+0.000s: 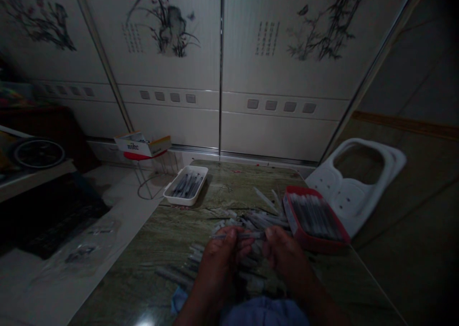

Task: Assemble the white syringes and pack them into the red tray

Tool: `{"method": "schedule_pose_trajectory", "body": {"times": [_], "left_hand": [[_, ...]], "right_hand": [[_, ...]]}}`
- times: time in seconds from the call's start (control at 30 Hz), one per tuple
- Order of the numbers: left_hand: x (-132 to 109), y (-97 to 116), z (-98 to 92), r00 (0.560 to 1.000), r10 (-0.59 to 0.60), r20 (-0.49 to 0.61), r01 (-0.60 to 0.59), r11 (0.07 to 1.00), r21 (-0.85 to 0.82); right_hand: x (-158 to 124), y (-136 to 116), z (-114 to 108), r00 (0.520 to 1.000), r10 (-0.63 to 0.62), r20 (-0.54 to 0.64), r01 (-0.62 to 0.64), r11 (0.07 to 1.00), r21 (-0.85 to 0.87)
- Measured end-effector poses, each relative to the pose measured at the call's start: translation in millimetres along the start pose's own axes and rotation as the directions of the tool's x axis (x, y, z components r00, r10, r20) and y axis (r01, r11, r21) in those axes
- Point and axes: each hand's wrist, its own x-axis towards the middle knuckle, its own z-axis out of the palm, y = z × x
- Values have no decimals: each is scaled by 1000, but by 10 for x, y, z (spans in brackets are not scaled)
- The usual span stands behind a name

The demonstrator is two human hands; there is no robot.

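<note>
A slim clear pen [251, 235] lies crosswise between my hands, above the table. My left hand [224, 254] is closed on its left part, with thumb on top and the other fingers beneath. At the right end, my right hand [281, 249] pinches the pen between thumb and fingertips. Under and beyond the hands is a loose heap of clear and dark pen parts [261, 218]. More dark slim pieces [175, 276] lie left of my left forearm. The dim light hides fine detail.
A red basket [299, 237] packed with clear pen barrels [315, 213] stands to the right. A white tray [175, 200] of pens sits at the table's [143, 264] far left edge. Beyond are a red stool [134, 157] bearing an open box [138, 146], and a white folding chair [373, 206].
</note>
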Motion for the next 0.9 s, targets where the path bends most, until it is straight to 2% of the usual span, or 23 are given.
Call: {"method": "schedule_pose_trajectory", "body": {"times": [0.2, 0.3, 0.37, 0.47, 0.53, 0.6, 0.67, 0.73, 0.83, 0.9], "left_hand": [[-3, -36, 14, 999, -33, 29, 32, 999, 32], [-11, 16, 15, 1000, -7, -5, 8, 999, 51], [-1, 71, -3, 995, 55, -86, -52, 998, 40], [44, 121, -66, 962, 161, -219, -151, 986, 65], [88, 110, -131, 945, 209, -252, -176, 973, 148], [134, 70, -204, 929, 275, -248, -196, 934, 300], [172, 18, -276, 914, 353, -203, -218, 845, 488], [195, -30, -339, 887, 444, -127, -249, 692, 678], [204, -88, -402, 839, 543, 39, -272, 357, 894], [196, -123, -411, 814, 554, 176, -280, 108, 954]], "right_hand": [[-1, -42, 25, 999, -10, 47, 8, 999, 38], [31, -29, -42, 998, 36, -50, -30, 994, 102], [61, -12, -108, 987, 66, -145, -41, 985, 168], [103, 17, -202, 961, 53, -271, 15, 970, 242], [124, 36, -246, 945, 27, -326, 55, 969, 241], [136, 54, -271, 935, 10, -355, 69, 975, 212], [139, 61, -279, 931, -3, -364, 65, 986, 156], [132, 50, -273, 930, -28, -366, 60, 995, 76], [111, 3, -254, 924, -71, -376, 66, 997, -28], [99, -29, -245, 919, -84, -386, 69, 996, -52]]}}
